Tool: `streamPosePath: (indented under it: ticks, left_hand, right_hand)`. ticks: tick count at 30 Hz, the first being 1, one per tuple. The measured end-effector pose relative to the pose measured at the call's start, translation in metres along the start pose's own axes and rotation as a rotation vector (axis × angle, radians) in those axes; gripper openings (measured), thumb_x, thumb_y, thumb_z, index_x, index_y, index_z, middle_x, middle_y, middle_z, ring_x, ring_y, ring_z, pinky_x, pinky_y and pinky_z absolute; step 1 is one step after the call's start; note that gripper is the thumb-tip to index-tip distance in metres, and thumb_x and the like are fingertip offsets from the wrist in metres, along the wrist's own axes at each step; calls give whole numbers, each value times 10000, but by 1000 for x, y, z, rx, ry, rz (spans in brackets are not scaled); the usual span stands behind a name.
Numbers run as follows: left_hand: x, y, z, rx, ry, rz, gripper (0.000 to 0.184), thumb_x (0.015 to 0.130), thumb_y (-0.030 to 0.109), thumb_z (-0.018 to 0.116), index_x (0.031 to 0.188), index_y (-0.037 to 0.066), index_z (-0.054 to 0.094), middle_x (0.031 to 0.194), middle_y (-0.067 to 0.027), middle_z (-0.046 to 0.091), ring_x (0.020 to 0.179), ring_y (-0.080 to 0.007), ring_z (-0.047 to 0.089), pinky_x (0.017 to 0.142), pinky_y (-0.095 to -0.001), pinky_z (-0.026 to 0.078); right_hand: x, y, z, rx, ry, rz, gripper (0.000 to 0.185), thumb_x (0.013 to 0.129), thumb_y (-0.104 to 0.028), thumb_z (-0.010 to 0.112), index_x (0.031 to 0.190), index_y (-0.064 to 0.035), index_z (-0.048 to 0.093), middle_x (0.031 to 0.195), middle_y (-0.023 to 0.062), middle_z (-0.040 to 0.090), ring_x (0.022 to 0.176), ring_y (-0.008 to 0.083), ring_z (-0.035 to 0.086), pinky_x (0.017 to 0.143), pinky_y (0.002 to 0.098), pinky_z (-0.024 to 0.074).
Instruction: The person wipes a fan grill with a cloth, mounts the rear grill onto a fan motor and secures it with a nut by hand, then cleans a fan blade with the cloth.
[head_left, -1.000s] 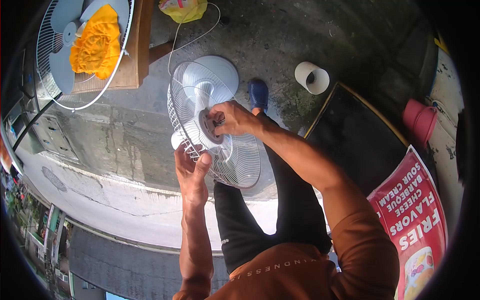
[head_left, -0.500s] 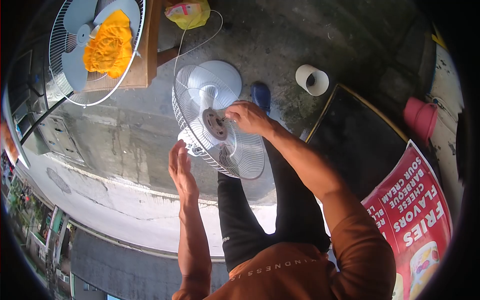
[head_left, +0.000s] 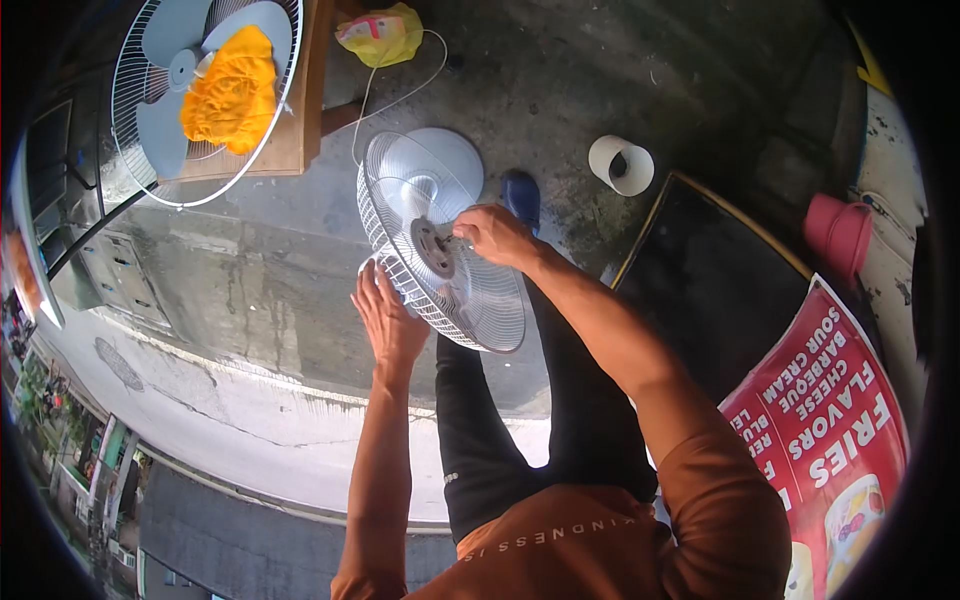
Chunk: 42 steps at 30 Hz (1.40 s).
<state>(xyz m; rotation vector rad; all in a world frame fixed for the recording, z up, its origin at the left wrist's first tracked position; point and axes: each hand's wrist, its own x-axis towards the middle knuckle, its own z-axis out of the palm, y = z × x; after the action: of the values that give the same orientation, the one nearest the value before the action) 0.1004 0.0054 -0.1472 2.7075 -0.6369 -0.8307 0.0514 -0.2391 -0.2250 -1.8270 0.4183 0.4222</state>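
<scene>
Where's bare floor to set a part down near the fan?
Bare floor shows between the yellow bag and the white cylinder, beyond the blue shoe. Crowded: the fan base has the shoe beside it; left hand and right hand are at the grille.

White wire fan guard (head_left: 393, 266), thin and glossy; orange ruffled cloth (head_left: 232, 92), matt; light-brown wooden bench (head_left: 285, 140) (visibly grained); pink plastic bucket (head_left: 836, 237), smooth.

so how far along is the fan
Looks partway. The wire guard already seems seated on the stand fan. In hand: the right hand is at its centre, the left hand at its rim. Remaining, if this is assembly: the blades and second guard, lying apart on the wooden table.
</scene>
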Motion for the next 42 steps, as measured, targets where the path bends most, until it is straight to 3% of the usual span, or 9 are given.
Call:
streamPosePath:
  ticks: [4,11,23,27,32,35,36,39,42]
  left_hand:
    - [9,-18,28,300,-67,64,1062,807,585,753,1563,-17,311,1618,-260,310,1545,-449,224,1215,-734,92]
    - [28,-36,30,209,-124,98,1044,772,597,775,1516,-25,389,1507,-242,443,1469,-415,360,1241,-683,155]
    - [-29,-80,3,-4,15,58,975,750,477,797,1514,-2,425,1396,-196,514,1379,-407,429,1219,-666,228]
    - [-50,-109,-11,46,45,-1,976,741,438,823,1506,1,406,1406,-213,500,1422,-407,406,1218,-672,225]
    - [-56,-163,-16,77,13,-51,922,772,396,803,1505,5,404,1472,-227,466,1443,-415,390,1222,-675,213]
    - [-46,-195,-16,191,-61,-66,881,792,377,786,1505,17,416,1486,-240,455,1458,-415,374,1226,-676,203]
    - [-46,-206,-18,155,-78,-59,827,827,334,756,1521,40,416,1509,-233,440,1473,-418,356,1230,-685,180]
    - [-40,-235,-25,104,-26,-27,814,849,292,734,1553,65,393,1559,-210,409,1486,-422,340,1233,-693,161]
    - [-38,-247,-36,138,-145,-74,865,844,288,736,1589,76,350,1614,-184,368,1531,-410,285,1243,-690,141]
  right_hand:
    - [-5,-2,-1,-18,-6,5,175,967,-123,635,986,27,723,931,223,722,898,414,686,808,469,523]
    - [-6,-12,7,-91,-7,84,174,982,-157,631,1004,-5,712,959,222,712,922,427,675,807,487,506]
    - [-7,-55,55,-32,-174,72,198,998,-153,608,1014,1,732,996,207,736,936,397,705,817,466,535]
    - [6,-69,92,-12,-155,-14,129,956,-113,666,972,-7,738,931,224,718,898,401,700,790,482,521]
    - [26,-82,145,-119,-211,50,195,975,-188,641,1008,-43,766,989,211,734,941,399,711,854,481,545]
    - [33,-81,173,-142,-185,-29,197,980,-200,638,1004,-56,770,981,193,741,944,394,711,858,482,546]
    - [35,-84,173,-131,-280,-32,235,983,-196,642,1133,-37,727,1076,205,732,1017,401,693,890,485,533]
    - [27,-95,177,-162,-84,-182,370,986,-188,642,1305,-1,626,1239,237,676,1115,412,661,967,480,515]
    - [22,-102,161,-175,-46,-194,493,987,-177,639,1416,34,519,1368,265,596,1185,426,630,1040,479,489]
